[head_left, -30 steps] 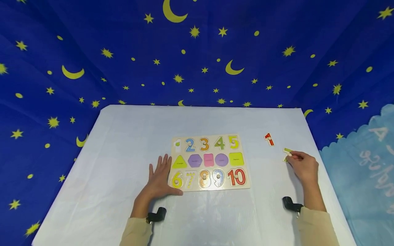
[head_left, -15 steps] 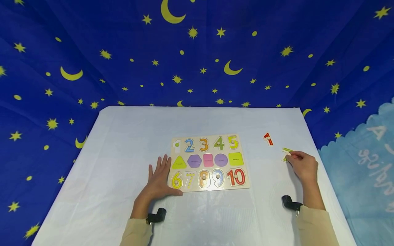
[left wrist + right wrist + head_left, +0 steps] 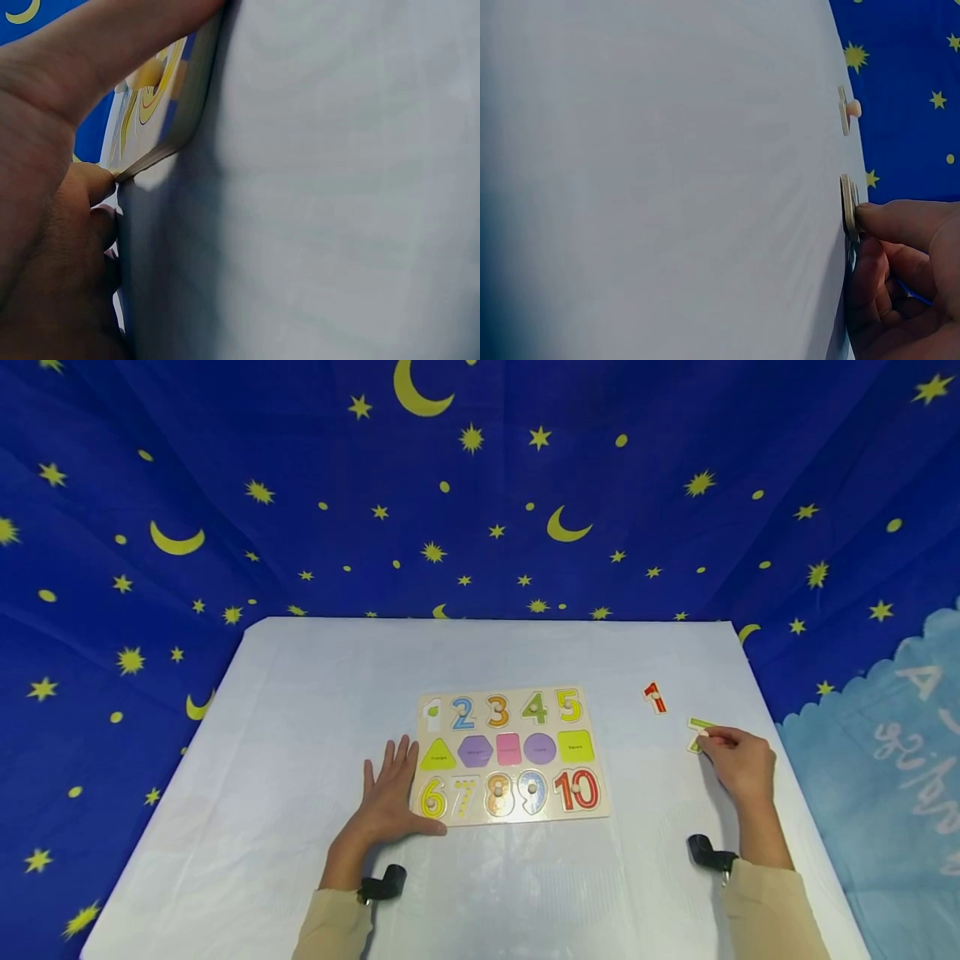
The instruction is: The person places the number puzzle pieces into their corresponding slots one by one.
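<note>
A wooden number puzzle board lies flat on the table. My left hand rests at its left edge with spread fingers, the thumb along the near left corner. In the left wrist view, the thumb and fingers border the board's corner. To the right, my right hand pinches a green-and-white number 7 piece at its knob, between thumb and fingertips. The right wrist view shows this piece edge-on, close to the table. The fingers hide part of it.
A red number 1 piece with a knob lies beyond the right hand. Bare recesses for 1 and 7 show in the board; other numbers sit in place. A white sheet covers the table, backed by a starry blue cloth.
</note>
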Demonstrator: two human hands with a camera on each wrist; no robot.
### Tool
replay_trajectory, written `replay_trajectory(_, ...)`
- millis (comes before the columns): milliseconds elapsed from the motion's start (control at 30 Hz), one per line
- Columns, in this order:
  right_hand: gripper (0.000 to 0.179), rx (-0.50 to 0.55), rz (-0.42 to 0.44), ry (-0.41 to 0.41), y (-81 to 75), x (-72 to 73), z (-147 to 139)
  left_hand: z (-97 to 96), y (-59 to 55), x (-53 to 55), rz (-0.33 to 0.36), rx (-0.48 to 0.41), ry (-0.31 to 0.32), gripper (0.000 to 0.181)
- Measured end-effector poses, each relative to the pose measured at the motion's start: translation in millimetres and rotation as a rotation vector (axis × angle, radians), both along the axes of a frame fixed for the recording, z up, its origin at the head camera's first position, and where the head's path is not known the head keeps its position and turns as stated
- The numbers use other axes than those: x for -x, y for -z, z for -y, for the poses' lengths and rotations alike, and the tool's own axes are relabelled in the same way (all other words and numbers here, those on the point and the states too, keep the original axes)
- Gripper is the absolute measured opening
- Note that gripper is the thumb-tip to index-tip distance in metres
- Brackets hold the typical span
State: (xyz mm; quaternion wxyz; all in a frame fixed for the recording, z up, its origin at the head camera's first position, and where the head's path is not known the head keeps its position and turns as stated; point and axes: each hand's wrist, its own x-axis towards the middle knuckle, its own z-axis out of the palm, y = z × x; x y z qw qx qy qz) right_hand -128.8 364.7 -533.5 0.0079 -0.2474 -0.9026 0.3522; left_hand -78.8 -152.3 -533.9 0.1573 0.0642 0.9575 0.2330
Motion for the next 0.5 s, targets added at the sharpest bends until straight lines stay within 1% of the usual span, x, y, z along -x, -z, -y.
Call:
replay_trajectory(200, 0.04, 0.006, 0.011, -0.005, -0.5, -1.6, 0.5, 0.6, -0.3, -0.1, 0.001, -0.003, 0.001, 0.141)
replay_trajectory(500, 0.04, 0.016, -0.026, -0.035, -4.4, -3.4, 4.1, -0.4, 0.5, 1.1, 0.004, 0.009, -0.002, 0.141)
